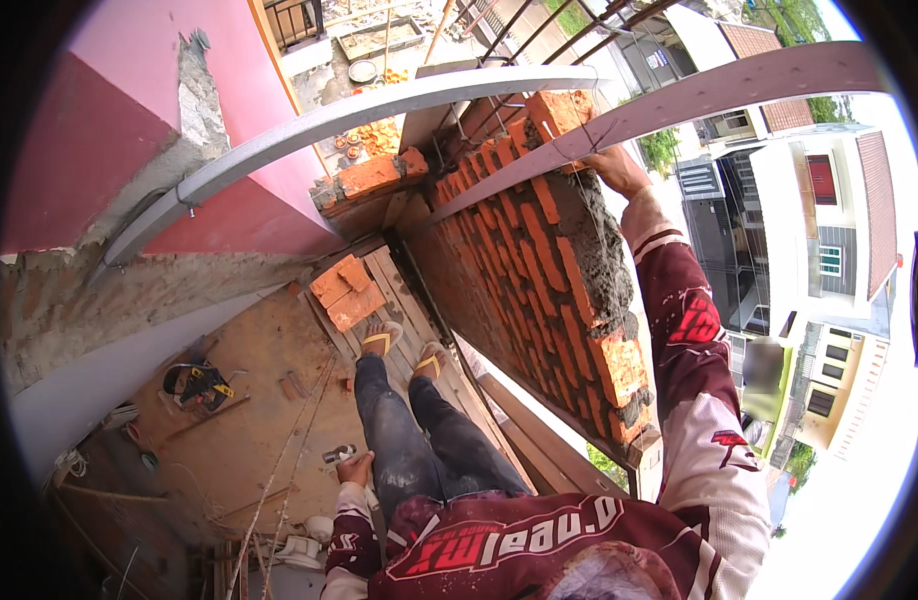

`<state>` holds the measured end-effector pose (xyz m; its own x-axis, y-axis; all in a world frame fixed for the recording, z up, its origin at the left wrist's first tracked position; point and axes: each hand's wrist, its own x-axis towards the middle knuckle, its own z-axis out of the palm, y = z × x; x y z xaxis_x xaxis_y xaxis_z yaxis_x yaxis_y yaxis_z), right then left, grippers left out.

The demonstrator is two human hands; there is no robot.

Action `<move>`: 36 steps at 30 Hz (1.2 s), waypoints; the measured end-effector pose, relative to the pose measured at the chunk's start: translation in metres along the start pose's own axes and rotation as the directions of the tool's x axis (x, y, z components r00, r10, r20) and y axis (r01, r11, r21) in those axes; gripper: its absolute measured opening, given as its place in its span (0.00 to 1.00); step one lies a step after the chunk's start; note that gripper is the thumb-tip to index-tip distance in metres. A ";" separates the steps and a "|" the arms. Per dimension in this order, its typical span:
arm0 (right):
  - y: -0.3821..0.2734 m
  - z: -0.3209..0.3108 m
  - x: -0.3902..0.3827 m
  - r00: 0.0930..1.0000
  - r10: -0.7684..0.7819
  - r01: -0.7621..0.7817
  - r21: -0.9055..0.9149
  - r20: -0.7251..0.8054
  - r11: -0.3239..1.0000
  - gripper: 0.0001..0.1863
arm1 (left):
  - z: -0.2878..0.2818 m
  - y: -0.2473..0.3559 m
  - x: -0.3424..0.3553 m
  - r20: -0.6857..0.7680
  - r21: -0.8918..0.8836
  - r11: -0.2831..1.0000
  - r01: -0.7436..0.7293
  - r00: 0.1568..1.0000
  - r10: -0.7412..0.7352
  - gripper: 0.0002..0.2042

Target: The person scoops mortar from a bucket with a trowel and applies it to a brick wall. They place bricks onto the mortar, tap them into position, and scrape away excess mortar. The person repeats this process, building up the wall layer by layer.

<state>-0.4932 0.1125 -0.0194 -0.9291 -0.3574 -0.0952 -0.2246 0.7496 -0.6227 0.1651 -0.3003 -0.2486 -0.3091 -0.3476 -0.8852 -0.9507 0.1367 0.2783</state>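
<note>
A: So what's each hand up to?

B: Left hand (356, 469) is down by the thigh, fingers wrapped around a metal-headed tool (337, 455). Right hand (622, 170) is way out at the top of the wall, up against an orange brick (561, 110). A long pinkish bar (719, 95) cuts across there, so I can't tell if it's pinching the brick or just pressing on it.

A: And the brick's where, exactly?

B: Far end of the brick wall (509, 255), up top. Grey mortar (597, 250) is smeared along the wall's upper edge, nearer the body.

A: What's underfoot?

B: Yellow-strapped sandals (377, 344) on wooden planks (407, 292), loose bricks (345, 292) just ahead of them. Tool bag (197, 388) off to the left on the brown floor (264, 350), houses (824, 195) out past the wall.
</note>
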 end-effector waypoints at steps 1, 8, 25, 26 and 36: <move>0.001 0.001 0.000 0.999 -0.042 0.042 -0.016 -0.014 0.999 0.19 | 0.004 -0.003 -0.001 -0.004 -0.040 0.999 -0.029 1.000 0.029 0.22; 0.012 0.000 0.005 0.999 0.001 0.005 -0.102 0.053 0.995 0.21 | 0.028 -0.016 -0.009 -0.042 -0.142 0.988 -0.067 0.997 0.061 0.21; 0.002 -0.009 0.008 0.976 0.098 -0.078 -0.111 0.194 0.991 0.23 | 0.029 -0.016 -0.021 -0.073 -0.033 0.997 -0.070 0.995 0.068 0.21; 0.002 -0.010 0.008 0.974 0.100 -0.080 -0.103 0.203 0.991 0.23 | 0.028 -0.020 -0.018 -0.049 0.001 0.999 -0.050 0.998 0.050 0.22; -0.069 0.073 -0.150 0.627 -0.161 0.114 -0.114 -0.762 0.987 0.28 | 0.019 -0.039 -0.009 -0.005 -0.080 0.994 -0.079 0.997 0.079 0.21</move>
<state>-0.3166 0.0734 -0.0188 -0.7703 0.0802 0.6326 -0.3612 0.7627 -0.5365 0.2051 -0.2851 -0.2586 -0.3831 -0.3407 -0.8586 -0.9223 0.0887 0.3763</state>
